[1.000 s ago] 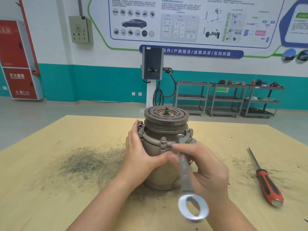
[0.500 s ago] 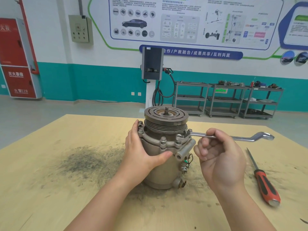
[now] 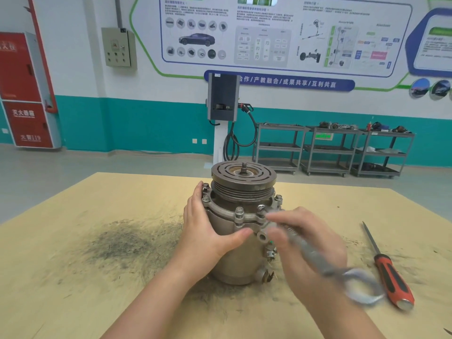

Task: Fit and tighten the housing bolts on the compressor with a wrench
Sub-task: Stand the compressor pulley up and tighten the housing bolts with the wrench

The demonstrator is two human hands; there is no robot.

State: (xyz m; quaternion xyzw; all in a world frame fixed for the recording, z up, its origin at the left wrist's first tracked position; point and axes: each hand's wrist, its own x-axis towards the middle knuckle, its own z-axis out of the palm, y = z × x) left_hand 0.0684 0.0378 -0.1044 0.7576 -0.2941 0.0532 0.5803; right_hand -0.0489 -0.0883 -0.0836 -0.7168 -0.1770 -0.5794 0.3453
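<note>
Compressor (image 3: 238,236) standing upright near the middle of a tan wooden table (image 3: 73,277), pulley face uppermost. The body is a dull grey metal cylinder; a grooved pulley (image 3: 243,178) with a slotted front plate and a short threaded shaft crowns it. Below the pulley a flange ring carries the housing bolts (image 3: 239,211), their hex heads upright around the rim (at least five are visible). A tubular port juts from the right side of the housing.

The left hand (image 3: 208,231) wraps the left side of the housing, fingers lying close together along the flange and thumb pressed across the front of the body. The right hand (image 3: 305,245) grips the shank of a wrench (image 3: 318,255), fingers curled around it; motion blur hides their exact arrangement. The wrench's far end sits at a bolt on the front right of the flange, and its ring end points toward the viewer's lower right.

A red-handled screwdriver (image 3: 391,277) lies on the table to the right, apart from both hands. Dark smudging marks the tabletop to the left.
</note>
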